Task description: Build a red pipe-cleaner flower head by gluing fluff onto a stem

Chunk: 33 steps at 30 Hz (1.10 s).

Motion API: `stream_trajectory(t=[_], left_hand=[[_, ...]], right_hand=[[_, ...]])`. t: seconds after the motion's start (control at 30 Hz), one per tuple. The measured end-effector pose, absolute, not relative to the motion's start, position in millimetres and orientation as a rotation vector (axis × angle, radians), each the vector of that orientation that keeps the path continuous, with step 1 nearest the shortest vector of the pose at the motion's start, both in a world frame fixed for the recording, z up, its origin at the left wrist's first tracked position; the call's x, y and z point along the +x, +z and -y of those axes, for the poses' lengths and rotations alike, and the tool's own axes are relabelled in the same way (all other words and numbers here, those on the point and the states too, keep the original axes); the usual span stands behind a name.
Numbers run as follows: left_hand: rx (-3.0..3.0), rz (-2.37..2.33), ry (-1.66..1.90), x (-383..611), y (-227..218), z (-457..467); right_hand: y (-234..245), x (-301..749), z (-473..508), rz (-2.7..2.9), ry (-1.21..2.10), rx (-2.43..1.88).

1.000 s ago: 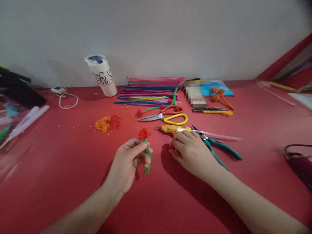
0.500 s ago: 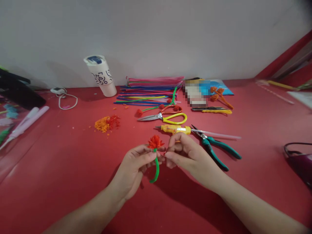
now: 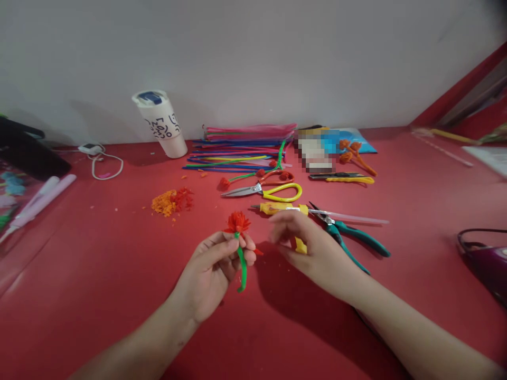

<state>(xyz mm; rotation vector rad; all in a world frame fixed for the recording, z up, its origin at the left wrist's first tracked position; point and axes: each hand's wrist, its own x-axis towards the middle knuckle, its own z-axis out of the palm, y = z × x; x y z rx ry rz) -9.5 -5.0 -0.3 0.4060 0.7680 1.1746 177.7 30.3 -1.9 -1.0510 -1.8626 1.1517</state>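
My left hand [image 3: 216, 261] pinches a pipe-cleaner flower [image 3: 238, 222] just under its head. Red pointed petals top the flower, and its green stem [image 3: 243, 266] curves down past my fingers. A small red pointed piece [image 3: 259, 252] sticks out beside my left fingertips; how it is held is hidden. Held off to the right, my right hand [image 3: 304, 245] is open, its curved fingers apart and somewhat blurred. Behind it lies a yellow glue gun [image 3: 269, 208], with part of its handle showing between thumb and fingers.
Beyond the hands lie scissors [image 3: 277, 191], green-handled pliers [image 3: 356, 237], a utility knife [image 3: 344, 178] and colourful pipe cleaners [image 3: 237, 142]. Orange and red fluff clippings [image 3: 168, 202] are heaped at left. A white tumbler [image 3: 162, 124] stands by the wall.
My right hand has drawn away from the flower and opened. My left hand has shifted left with the flower, and the red pointed piece now shows beside its fingers.
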Motion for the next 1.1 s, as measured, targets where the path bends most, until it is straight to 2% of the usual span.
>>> stream_trajectory(t=[0.1, 0.3, 0.4, 0.6, 0.67, 0.83, 1.1], left_hand=[[0.408, -0.795, 1.17, -9.2, -0.8, 4.4], [0.472, -0.891, 1.136, -7.9, -6.2, 5.3], [0.495, -0.916, 1.114, -6.1, -5.3, 5.9], [0.532, -1.049, 1.089, -3.8, -5.5, 7.2], [0.581, -1.075, 1.049, -3.6, -6.9, 8.3], [0.671, -1.129, 0.971, -2.7, -6.8, 10.2], [0.729, -1.222, 0.953, -2.4, -6.8, 9.5]], right_hand=[[2.6, 177.3, -30.1, 2.008, 0.923, -0.999], [4.3, 166.5, -21.6, 1.768, 1.269, -1.053], [2.0, 165.7, -20.8, 1.733, 1.265, -1.084], [10.3, 173.8, -21.2, 2.087, 0.514, -0.914], [12.7, 175.2, -20.2, 2.232, 0.363, -0.844], [10.6, 174.9, -17.7, 2.391, 0.138, -0.829], [7.2, 174.1, -16.7, 2.404, 0.008, -0.829]])
